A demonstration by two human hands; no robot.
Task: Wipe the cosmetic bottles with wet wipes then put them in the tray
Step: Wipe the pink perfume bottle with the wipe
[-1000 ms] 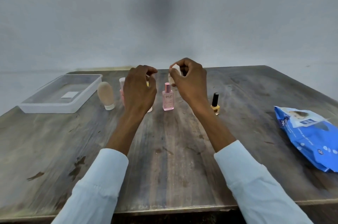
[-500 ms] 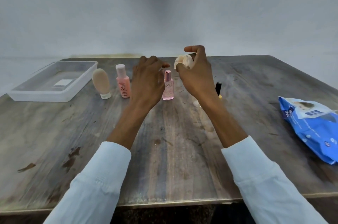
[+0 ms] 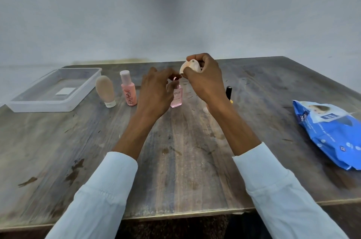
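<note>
We see a worn, streaked wooden table [image 3: 97, 141] bearing four upright bottles in a row. First comes a rounded beige tube [image 3: 105, 90] standing on its white cap, then a pink bottle [image 3: 128, 88] with a pale cap. Next is a small clear pink perfume bottle [image 3: 176, 98], and last a dark-capped nail polish [image 3: 229, 92], mostly hidden behind the right wrist. One clear rectangular plastic tray [image 3: 78, 90] sits at far left, holding no bottles. One glossy, crinkled blue wipes pack [image 3: 332, 133] lies at right. Our right hand [image 3: 207, 80] is curled closed around a pale rounded item [image 3: 189, 68] we cannot identify. Our left hand [image 3: 156, 92] is loosely curled, its fingertips by the perfume bottle's cap; we cannot tell whether it grips.
</note>
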